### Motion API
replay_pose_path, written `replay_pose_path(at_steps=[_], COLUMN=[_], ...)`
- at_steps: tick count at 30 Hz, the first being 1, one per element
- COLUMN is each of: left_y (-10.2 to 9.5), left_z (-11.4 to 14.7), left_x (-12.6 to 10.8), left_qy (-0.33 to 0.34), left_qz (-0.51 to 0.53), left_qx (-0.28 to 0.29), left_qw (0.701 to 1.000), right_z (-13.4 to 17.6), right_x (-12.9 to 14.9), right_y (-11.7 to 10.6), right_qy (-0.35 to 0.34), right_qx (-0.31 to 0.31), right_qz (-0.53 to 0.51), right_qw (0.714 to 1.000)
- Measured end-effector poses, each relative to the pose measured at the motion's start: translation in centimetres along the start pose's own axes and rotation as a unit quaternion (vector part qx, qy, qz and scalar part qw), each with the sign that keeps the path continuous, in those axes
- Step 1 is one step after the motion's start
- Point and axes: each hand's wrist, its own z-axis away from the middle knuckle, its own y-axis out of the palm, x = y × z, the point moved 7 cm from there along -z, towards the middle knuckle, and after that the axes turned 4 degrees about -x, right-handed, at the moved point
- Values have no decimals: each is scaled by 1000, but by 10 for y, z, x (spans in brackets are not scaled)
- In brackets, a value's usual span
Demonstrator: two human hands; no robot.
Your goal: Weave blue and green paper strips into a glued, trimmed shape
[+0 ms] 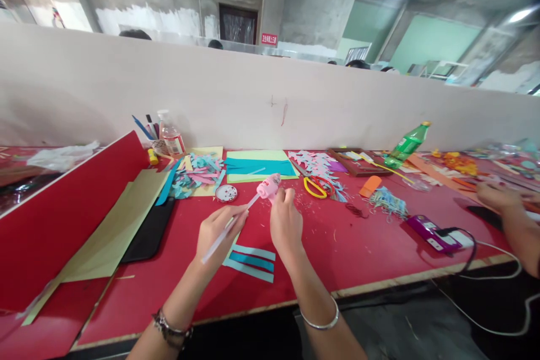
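My left hand [220,230] is closed around a thin whitish stick [253,201] that slants up to the right. At its upper end sits a pink paper roll [267,186] wound about the tip. My right hand [287,225] has its fingers closed at the lower right of this roll, pinching the pink paper there; the fingertips are partly hidden. Below my hands, several light and dark blue paper strips [253,262] lie on the red table [320,259]. Behind the roll are a dark blue paper sheet [257,166] and yellow-handled scissors [314,188].
At left stand a red divider [76,219], pale paper sheets [113,225] and a black tray-like object [149,233]. Cut paper scraps [198,174] lie behind. To the right are a green bottle [407,145], a purple box with a cable [434,234] and another person's hand [500,197].
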Motion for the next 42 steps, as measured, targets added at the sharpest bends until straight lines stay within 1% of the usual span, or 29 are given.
replay_pose_path(at_steps=[3,5,6,7,11,13,15,20,22,24,26,28,29,33,34,36,39,42], left_y=[-3,-3,-2,-1,10,14,14,16,21,26,29,29,26,20,21,23,28,35], left_z=[-4,-7,-8,-10,-15,-17,-19,-19,-20,-21,-22,-20,-18,-8,-4,2,9,14], left_x=[7,13,14,15,16,20,22,19,17,19,30,47,58,102,113,128,135,132], left_qy=[-38,-74,-80,-76,-18,-12,-11,-12,-1,0,-28,-68,-83,-113,-120,-129,-126,-108], left_qz=[-4,21,31,36,14,10,9,24,49,71,83,79,67,2,-19,-34,-50,-107], left_qx=[11,20,26,33,77,92,89,51,57,84,115,140,144,163,177,188,204,237], left_qw=[999,997,996,996,997,996,996,998,997,994,989,985,984,980,977,973,970,960], right_z=[1,2,2,2,3,3,2,-5,-8,-12,-18,-25,-28,-33,-32,-30,-33,-55], right_x=[4,7,8,10,13,14,15,14,11,5,-5,-20,-28,-53,-57,-60,-57,-45], right_y=[0,0,0,1,4,4,3,4,9,16,25,37,43,66,69,72,69,66], right_qy=[-19,-31,-37,-43,-50,-51,-51,-33,-28,-29,-34,-43,-50,-81,-86,-97,-127,-174], right_qx=[11,13,15,19,38,39,40,50,60,71,81,92,97,123,127,130,133,145], right_qz=[14,22,24,26,26,23,18,-4,-17,-19,-2,21,25,30,28,17,-17,-54], right_qw=[1000,999,999,999,998,998,998,998,998,997,996,995,994,989,988,987,983,972])
